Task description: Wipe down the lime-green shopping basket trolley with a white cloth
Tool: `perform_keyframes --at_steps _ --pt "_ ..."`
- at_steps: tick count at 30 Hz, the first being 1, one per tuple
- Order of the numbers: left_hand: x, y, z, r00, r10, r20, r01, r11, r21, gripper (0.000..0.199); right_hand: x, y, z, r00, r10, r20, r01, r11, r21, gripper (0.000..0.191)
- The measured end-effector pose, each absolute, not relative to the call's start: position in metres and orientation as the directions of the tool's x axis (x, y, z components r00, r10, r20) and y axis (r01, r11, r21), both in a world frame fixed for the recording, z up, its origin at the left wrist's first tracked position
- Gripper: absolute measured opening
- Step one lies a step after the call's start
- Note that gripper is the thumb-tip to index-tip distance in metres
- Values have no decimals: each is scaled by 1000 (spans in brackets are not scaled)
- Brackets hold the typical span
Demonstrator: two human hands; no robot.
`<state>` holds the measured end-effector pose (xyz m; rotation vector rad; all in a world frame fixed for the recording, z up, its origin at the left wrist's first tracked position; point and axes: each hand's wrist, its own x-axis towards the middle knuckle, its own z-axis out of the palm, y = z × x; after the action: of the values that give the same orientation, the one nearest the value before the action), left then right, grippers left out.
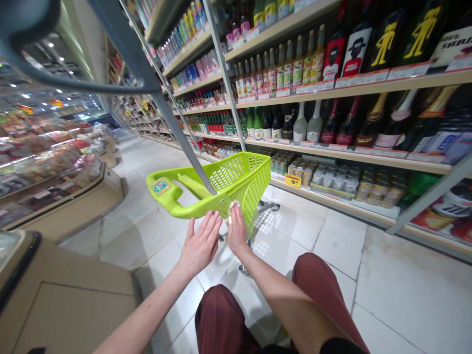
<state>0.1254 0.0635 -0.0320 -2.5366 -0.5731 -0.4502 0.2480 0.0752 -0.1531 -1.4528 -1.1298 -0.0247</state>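
Nearest: two knees (221,314) in maroon trousers, bent, with both forearms reaching forward between and beside them.

Left hand (202,241): back upward, fingers extended and nearly side by side, thumb standing off. Tips lie at the lower side of the green basket (254,189), just ahead of its handle (184,212); whether they touch, cannot tell. Palm hidden.

Right hand (238,231): fingers together, clamped on a crumpled white cloth (231,212) and pressing it to the basket's outer side. Cloth sits under the fingers, bunching out past the tips and along their left edge, just right of a bolt (222,202). The two hands are close together but apart.

Handle bears a small sticker (161,187). A grey post (184,142) slants from the basket up to a grey loop, upper left. Casters (273,207) below, on pale floor tiles (405,260).

Left: a beige counter (77,295); behind it, a display of packaged goods, blurred.

Beyond the basket: shelves (405,86). Low down, cans (334,179) beside a yellow price tag (292,180); above, rows of bottles (308,123). Farther off, shelving recedes along the aisle.
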Motion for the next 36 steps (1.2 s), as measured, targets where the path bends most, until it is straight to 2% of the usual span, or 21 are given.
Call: perform_keyframes --at_steps 3,5,7,10,13,21,24,27,31,36 --pt "111 81 -6 726 365 583 616 -722 -315 57 252 67 -171 537 645 544 593 170 -787 58" --pt "101 99 7 632 459 624 706 -674 -219 57 257 62 -158 500 628 596 615 226 -755 60" --pt "92 115 15 622 514 590 716 -678 -164 48 261 59 -127 437 575 691 659 318 -681 58" --pt "85 127 18 637 533 557 705 -694 -143 37 262 62 -71 274 505 818 724 452 -521 50" --pt "89 123 18 610 528 590 716 -687 -124 34 260 66 -33 56 533 844 752 534 -387 45" --pt "133 76 17 540 539 646 725 -688 -31 27 274 46 3 -70 695 716 762 501 -411 47" --pt "144 64 20 572 518 636 689 -724 -29 32 295 31 10 -118 701 703 765 516 -387 48" --pt "138 68 26 643 462 611 623 -780 -65 48 319 19 11 -55 723 689 798 447 -405 48" --pt "125 83 29 562 554 614 718 -696 -30 70 336 8 17 42 752 658 821 349 -452 44" --pt "143 71 21 529 595 606 747 -665 0 73 321 -3 32 -31 713 701 864 371 -339 53"
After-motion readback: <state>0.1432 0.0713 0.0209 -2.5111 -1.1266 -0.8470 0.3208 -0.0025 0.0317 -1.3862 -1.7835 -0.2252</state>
